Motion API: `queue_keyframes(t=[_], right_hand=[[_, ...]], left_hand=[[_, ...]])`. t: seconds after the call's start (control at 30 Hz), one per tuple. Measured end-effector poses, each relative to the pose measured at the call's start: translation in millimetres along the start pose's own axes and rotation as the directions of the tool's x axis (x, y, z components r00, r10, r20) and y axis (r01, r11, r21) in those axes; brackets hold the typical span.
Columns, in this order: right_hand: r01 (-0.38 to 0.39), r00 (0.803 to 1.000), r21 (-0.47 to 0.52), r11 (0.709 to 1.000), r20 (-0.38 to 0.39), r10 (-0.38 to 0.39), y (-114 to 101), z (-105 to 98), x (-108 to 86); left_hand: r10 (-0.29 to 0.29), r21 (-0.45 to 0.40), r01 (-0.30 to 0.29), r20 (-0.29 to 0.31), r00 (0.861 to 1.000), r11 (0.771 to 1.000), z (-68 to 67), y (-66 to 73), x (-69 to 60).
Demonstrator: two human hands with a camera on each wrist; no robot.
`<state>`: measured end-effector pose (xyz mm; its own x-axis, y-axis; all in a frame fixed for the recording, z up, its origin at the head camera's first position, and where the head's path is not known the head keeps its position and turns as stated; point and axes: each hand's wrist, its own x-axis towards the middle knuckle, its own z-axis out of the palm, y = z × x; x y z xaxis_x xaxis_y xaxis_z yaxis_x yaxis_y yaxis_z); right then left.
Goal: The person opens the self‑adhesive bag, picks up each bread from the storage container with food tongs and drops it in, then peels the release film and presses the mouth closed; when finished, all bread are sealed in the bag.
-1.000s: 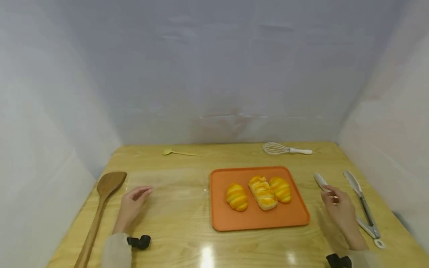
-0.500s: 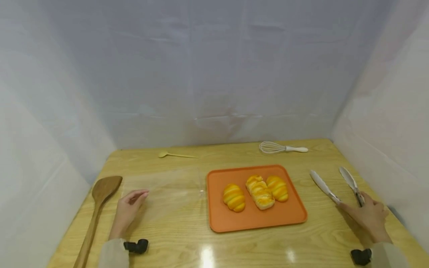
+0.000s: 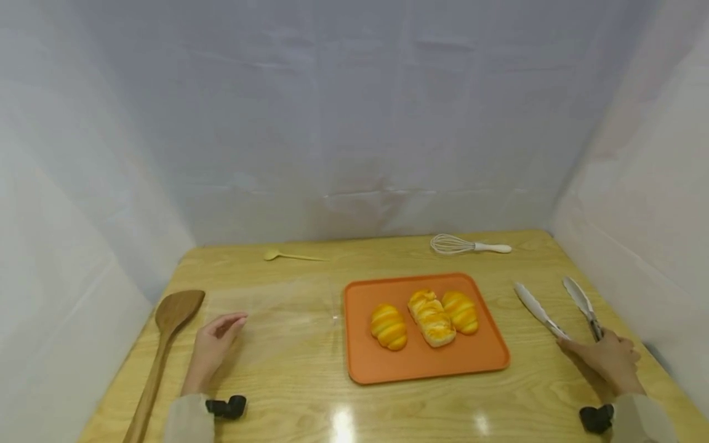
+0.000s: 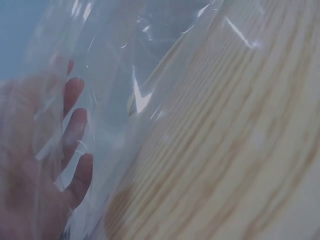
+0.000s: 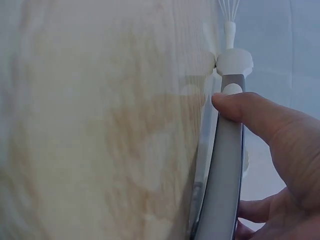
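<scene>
Head view shows the right hand (image 3: pixel 608 363) gripping the spread tongs (image 3: pixel 535 304) right of the orange tray (image 3: pixel 370 368); a second ago it was near one arm's tip, so the tool now looks secured. Left hand's (image 3: pixel 213 343) relaxed fingers, behind clear plastic (image 4: pixel 142 97), apparently hold nothing.

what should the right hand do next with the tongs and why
I'd probably raise the tongs gently: the right hand has its thumb on one handle, the spread ends hold nothing, and three breads lie uncovered on the orange tray.
</scene>
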<state>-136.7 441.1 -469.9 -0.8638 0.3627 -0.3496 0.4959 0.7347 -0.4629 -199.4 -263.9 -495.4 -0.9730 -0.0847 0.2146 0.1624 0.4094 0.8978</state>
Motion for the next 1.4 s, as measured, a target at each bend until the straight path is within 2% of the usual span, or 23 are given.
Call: queue_keyframes(t=[0.2, 0.4, 0.67, 0.97, 1.2, 1.4], right_hand=[[0.044, 0.996, -0.017, 0.999, -0.076, -0.045, 0.5, 0.1, -2.6], [0.065, 0.998, 0.085, 0.994, -0.031, -0.063, -2.2, 1.1, -13.9], [0.21, 0.977, 0.047, 0.977, -0.046, -0.208, -16.3, 7.3, -34.5], [0.218, 0.976, 0.009, 0.976, 0.015, -0.219, -36.3, 21.9, -62.9], [0.284, 0.958, -0.04, 0.958, -0.019, -0.285, -46.3, 34.9, -79.8], [0.271, 0.962, -0.014, 0.963, -0.029, -0.271, -50.3, 44.2, -91.0]], left_hand=[[-0.031, -0.002, 0.031, -0.005, 0.999, 1.0, 0.3, 1.5, -3.4], [-0.026, -0.032, 0.026, -0.001, 1.0, 0.999, 0.3, 3.1, -2.2], [-0.027, -0.028, 0.027, 0.001, 1.0, 0.999, 0.8, 4.0, -0.9], [-0.013, -0.02, 0.013, 0.011, 1.0, 1.0, 1.1, 5.4, -1.7], [0.013, -0.018, -0.013, -0.024, 1.0, 1.0, 3.1, 4.1, -0.6], [0.043, -0.021, -0.044, -0.032, 0.999, 0.999, 4.1, 3.2, -1.4]])
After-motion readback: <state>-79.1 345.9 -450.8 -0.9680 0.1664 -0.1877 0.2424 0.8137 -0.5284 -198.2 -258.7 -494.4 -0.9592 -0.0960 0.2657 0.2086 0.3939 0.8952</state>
